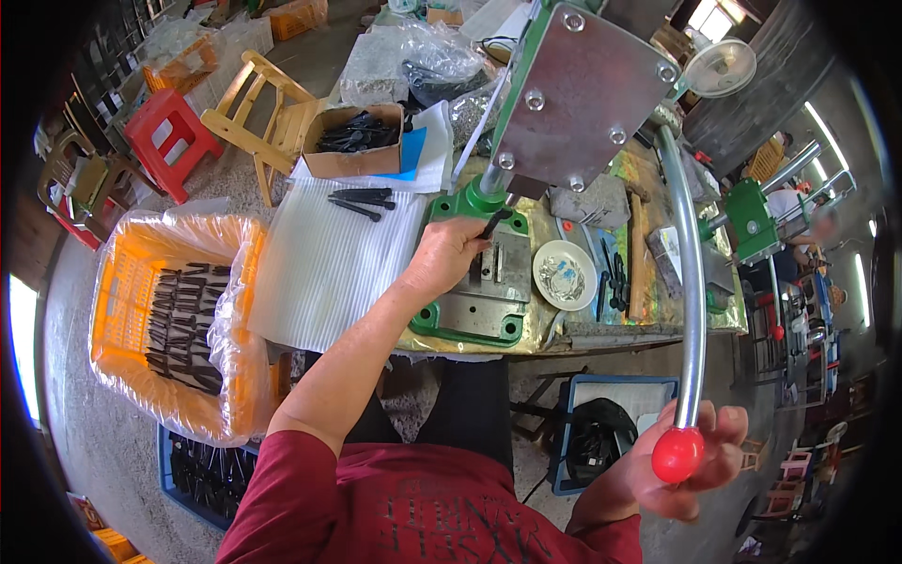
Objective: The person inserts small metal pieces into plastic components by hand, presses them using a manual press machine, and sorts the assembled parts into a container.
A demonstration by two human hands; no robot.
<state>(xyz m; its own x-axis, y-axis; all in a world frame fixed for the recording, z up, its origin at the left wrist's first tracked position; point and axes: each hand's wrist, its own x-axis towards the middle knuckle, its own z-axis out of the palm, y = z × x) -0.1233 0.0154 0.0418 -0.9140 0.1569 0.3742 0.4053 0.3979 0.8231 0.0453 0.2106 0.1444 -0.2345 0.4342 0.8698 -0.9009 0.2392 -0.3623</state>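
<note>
My left hand is over the base of a green hand press, fingers pinched on a small black part beneath the ram. A metal fixture lies just beside these fingertips on the press base. At the lower right, my right hand curls loosely round the red ball knob of the press's long steel lever. The knob hides part of the palm. Left of the press, several slim black parts rest on white foam sheet.
An orange crate lined with plastic holds rows of black parts at left. A cardboard box of black parts stands behind the foam. Right of the press are a white dish and black pieces. Blue bins sit below.
</note>
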